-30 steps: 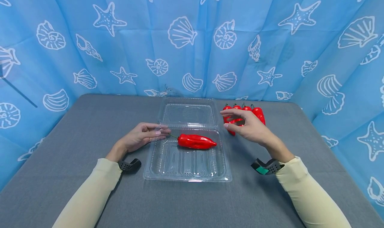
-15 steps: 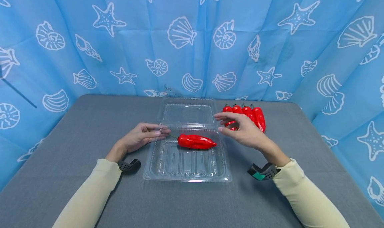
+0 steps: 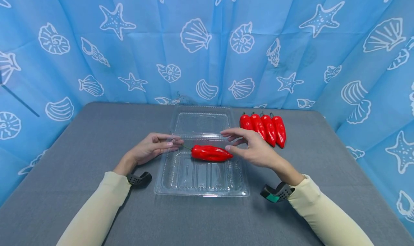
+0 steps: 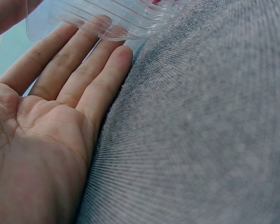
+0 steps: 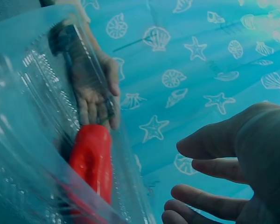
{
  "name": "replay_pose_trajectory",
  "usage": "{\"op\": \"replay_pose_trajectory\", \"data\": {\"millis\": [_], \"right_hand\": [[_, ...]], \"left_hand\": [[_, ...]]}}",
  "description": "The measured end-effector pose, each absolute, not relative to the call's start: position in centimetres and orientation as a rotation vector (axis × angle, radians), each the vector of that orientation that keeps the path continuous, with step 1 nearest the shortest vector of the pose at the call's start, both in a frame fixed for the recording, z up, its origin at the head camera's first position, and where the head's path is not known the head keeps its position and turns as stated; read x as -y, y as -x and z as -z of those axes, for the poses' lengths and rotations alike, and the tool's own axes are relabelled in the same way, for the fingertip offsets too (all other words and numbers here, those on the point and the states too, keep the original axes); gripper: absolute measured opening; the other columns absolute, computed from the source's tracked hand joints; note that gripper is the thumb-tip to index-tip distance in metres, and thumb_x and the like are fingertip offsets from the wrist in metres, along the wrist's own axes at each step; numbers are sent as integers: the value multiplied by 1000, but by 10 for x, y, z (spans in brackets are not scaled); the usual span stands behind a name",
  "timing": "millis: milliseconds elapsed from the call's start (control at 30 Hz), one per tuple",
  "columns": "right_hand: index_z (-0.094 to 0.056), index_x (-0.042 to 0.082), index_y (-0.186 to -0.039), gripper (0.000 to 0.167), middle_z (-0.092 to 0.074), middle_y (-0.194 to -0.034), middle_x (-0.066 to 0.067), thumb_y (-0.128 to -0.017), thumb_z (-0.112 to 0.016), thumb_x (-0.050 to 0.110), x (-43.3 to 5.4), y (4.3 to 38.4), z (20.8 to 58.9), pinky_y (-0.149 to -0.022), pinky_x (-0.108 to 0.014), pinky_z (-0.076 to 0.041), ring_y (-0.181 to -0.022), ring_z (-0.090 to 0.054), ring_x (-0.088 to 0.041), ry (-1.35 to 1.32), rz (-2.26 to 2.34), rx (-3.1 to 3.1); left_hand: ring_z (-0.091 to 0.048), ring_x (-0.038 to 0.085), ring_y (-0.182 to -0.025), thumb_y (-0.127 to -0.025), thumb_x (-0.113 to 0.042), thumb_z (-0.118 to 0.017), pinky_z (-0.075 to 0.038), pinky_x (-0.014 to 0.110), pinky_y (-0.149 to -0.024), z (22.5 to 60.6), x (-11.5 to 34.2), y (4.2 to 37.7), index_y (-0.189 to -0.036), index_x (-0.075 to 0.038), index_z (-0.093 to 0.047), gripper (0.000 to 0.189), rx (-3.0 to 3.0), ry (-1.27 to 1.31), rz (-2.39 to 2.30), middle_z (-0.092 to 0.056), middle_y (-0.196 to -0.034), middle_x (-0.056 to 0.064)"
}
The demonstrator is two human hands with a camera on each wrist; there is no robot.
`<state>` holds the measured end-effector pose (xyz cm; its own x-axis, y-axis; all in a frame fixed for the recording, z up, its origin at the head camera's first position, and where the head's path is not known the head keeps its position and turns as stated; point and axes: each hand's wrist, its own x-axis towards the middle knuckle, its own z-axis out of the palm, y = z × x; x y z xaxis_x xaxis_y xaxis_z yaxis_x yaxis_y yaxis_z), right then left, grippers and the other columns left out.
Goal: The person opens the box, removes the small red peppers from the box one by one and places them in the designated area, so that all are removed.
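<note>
A clear plastic clamshell container (image 3: 200, 194) lies with its lid (image 3: 207, 110) folded back. Inside its tray is a red pepper (image 3: 210, 153), lying crosswise with the stem toward my left hand. My left hand (image 3: 152, 147) is at the tray's left rim, its straight fingers (image 4: 67, 70) touching the plastic and partly seen through it. My right hand (image 3: 253, 149) hovers over the right rim, fingers spread and holding nothing. Its thumb appears close to the pepper's tip; whether they touch, I cannot tell. From the right wrist, the pepper (image 5: 91, 158) shows behind clear plastic.
Several more red peppers (image 3: 268, 127) lie side by side behind my right hand, stems toward the back. The grey table (image 3: 97, 131) meets a blue curtain (image 3: 145, 59) printed with white shells and starfish.
My right hand has moved left and nearer, from over the row of peppers to the container's right rim, uncovering more of the row. The left hand and the pepper in the tray stay put.
</note>
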<state>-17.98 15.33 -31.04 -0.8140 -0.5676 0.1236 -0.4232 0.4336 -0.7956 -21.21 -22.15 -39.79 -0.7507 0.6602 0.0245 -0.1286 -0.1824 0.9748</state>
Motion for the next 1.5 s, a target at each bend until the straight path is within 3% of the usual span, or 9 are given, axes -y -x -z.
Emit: {"op": "replay_pose_trajectory", "data": {"millis": [400, 800, 1267, 1500], "right_hand": [[-60, 6, -137, 50, -62, -134, -15, -90, -75, 10, -137, 170, 324, -94, -55, -56, -111, -64, -34, 996, 1371, -2451], [-60, 12, -139, 56, -61, -138, 1, -87, -81, 22, -126, 167, 336, -98, -45, -56, -123, -58, -23, 1141, 1284, -2465], [-55, 15, -144, 63, -57, -143, -4, -87, -81, 22, -119, 161, 343, -96, -42, -57, -119, -60, -22, 1128, 1103, -2595], [-49, 12, -149, 72, -52, -149, -9, -86, -81, 28, -116, 159, 345, -103, -48, -53, -129, -56, -25, 1200, 884, -2692]], "left_hand": [[-58, 25, -130, -99, 1, -58, -44, 42, -111, 395, 221, 211, -142, 16, -46, 46, -1557, -601, -1977, -59, -140, 22], [-58, 24, -130, -100, 1, -58, -44, 43, -111, 394, 220, 210, -142, 16, -45, 47, -1558, -586, -1979, -59, -140, 22], [-58, 25, -130, -100, -2, -60, -44, 42, -111, 393, 219, 211, -143, 19, -41, 52, -1591, -577, -1974, -56, -141, 26], [-58, 25, -130, -100, -3, -60, -45, 42, -111, 395, 220, 212, -143, 20, -40, 52, -1586, -576, -1974, -56, -141, 27]]}}
